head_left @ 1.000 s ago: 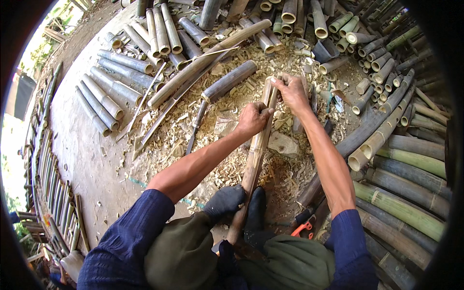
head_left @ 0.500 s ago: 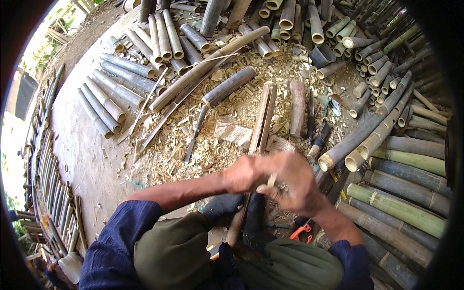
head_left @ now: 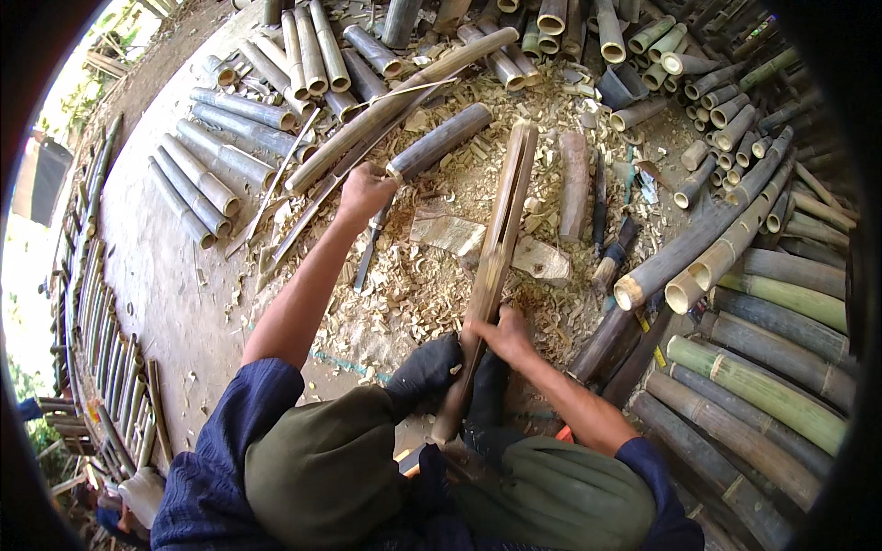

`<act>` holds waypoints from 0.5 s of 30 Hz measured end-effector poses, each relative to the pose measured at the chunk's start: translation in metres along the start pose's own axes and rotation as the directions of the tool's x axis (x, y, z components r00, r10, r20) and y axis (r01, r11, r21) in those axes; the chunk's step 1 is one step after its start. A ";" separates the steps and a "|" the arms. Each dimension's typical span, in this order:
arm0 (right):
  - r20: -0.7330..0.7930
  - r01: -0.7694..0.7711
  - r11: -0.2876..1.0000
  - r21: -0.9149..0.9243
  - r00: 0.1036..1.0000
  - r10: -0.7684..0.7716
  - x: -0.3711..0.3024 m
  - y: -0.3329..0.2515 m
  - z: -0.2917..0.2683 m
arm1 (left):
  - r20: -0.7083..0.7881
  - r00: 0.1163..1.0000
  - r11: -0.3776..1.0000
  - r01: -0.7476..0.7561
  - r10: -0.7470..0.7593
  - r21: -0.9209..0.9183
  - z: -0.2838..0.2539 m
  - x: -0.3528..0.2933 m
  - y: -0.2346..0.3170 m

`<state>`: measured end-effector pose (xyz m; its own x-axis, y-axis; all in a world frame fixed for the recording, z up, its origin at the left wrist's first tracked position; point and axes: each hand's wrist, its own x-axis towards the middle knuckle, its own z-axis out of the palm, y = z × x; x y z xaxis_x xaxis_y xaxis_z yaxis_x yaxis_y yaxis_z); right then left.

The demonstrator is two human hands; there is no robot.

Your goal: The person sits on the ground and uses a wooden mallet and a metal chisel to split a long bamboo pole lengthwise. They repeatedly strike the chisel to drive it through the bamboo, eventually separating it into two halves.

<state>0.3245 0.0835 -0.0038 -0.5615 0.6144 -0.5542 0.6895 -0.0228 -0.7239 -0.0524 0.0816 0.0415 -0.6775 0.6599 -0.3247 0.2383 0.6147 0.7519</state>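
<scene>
A bamboo pole (head_left: 491,266), split open by a long slot towards its far end, slants away from between my feet. My right hand (head_left: 505,335) is wrapped round its near part. Out to the left, my closed left hand (head_left: 367,191) is at the upper end of a chisel (head_left: 367,259), a long flat blade with a dark handle. The hand partly hides the handle. Just beyond that hand lies a short thick bamboo length (head_left: 441,142). The pole's near end lies between my dark-covered feet (head_left: 427,367).
Wood shavings cover the ground, with a flat wood piece (head_left: 446,237) among them. Beyond the pole lie a wooden block (head_left: 575,184) and a dark-handled tool (head_left: 614,253). Bamboo lengths (head_left: 753,386) are stacked at right; more (head_left: 243,142) lie at far left.
Both hands were together over the pole, a small pale piece showing at the right one. My left hand has moved out to the chisel; my right has moved down the pole.
</scene>
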 end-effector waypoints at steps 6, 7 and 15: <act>0.045 -0.007 0.982 -0.191 0.999 0.016 0.036 -0.033 -0.050 | 0.015 0.989 0.888 -0.138 0.146 0.440 0.039 0.023 -0.035; 0.058 0.000 0.957 -0.291 0.998 0.017 0.034 -0.025 -0.058 | 0.042 0.991 0.880 -0.135 0.130 0.456 0.048 0.025 -0.030; -0.506 -0.140 0.843 -0.519 0.845 -0.171 0.085 -0.083 -0.187 | -0.183 0.888 0.905 -0.424 0.421 0.026 0.012 0.012 0.019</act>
<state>0.3052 0.2851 0.0860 -0.3610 0.9225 -0.1369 0.8975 0.3038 -0.3196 -0.0475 0.1062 0.0454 -0.6285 0.7663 0.1331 0.5212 0.2880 0.8034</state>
